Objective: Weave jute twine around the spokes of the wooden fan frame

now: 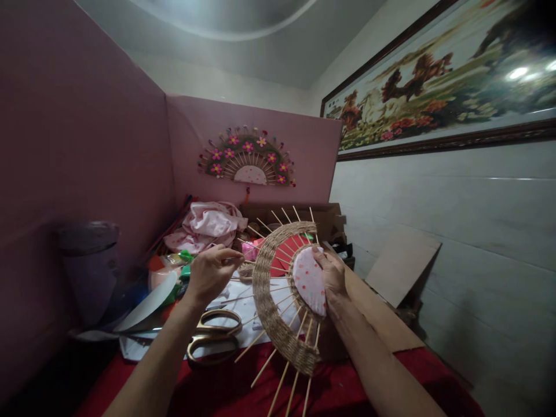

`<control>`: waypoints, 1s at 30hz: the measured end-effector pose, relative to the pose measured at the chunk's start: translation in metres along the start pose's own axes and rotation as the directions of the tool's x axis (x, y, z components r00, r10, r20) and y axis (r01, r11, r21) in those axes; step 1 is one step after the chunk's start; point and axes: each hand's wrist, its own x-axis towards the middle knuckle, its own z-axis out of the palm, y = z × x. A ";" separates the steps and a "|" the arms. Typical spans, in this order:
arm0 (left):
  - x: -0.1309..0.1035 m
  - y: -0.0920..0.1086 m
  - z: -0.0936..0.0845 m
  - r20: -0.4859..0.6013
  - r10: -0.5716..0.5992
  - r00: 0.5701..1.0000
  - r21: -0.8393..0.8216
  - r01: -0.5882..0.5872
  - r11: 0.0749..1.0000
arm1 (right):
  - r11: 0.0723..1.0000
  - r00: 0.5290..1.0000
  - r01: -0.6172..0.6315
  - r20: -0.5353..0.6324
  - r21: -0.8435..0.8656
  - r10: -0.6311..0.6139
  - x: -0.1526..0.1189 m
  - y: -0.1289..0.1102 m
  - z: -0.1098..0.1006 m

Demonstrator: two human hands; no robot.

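Two bare forearms in view, both reaching forward. Left forearm [163, 347] slants up from lower left; wrist [197, 294] turned inward, back of hand showing. Left grip [214, 271]: fingers [226, 253] curled, thumb and forefinger tips drawn together in a pinch pointing right. Right forearm [384, 356] slants up from lower right. Right grip [334, 277]: closed in a hold, thumb [320, 258] forward, other fingers mostly hidden. Hands well apart, nearly level with each other.
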 end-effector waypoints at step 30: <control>-0.004 0.018 -0.002 0.140 0.220 0.965 -0.025 -0.219 0.975 | 0.997 0.999 -0.040 -0.014 0.065 0.041 0.003 -0.001 -0.003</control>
